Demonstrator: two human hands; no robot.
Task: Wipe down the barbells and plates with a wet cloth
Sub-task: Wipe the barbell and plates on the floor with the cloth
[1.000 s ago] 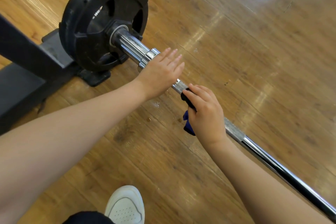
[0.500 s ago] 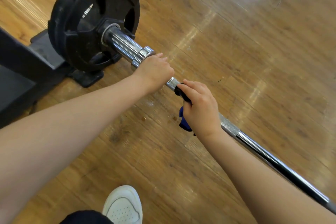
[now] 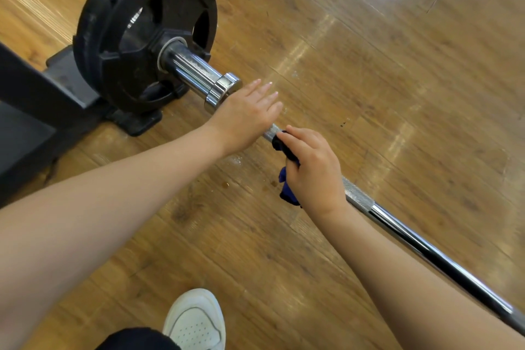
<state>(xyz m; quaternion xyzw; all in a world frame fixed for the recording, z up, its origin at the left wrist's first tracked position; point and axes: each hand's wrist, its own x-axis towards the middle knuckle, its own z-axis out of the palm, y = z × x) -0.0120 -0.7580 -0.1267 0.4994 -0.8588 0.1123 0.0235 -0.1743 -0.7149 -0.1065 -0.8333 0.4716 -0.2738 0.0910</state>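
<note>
This is looking like a gym, a room for lifting weights. A long shiny barbell (image 3: 397, 231) is lying across a smooth wooden floor (image 3: 369, 79). Just past the fingers (image 3: 262, 88) of the left hand (image 3: 244, 116), a big round black plate (image 3: 136, 34) is sitting on the bar's thick end. Beyond the plate, a dark metal frame (image 3: 42, 99) is standing on the floor.

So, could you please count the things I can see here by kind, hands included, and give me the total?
Weight plate: 1
Barbell: 1
Blue cloth: 1
Hands: 2, the left hand and the right hand
White shoe: 1
Black stand: 1
Total: 7
</note>
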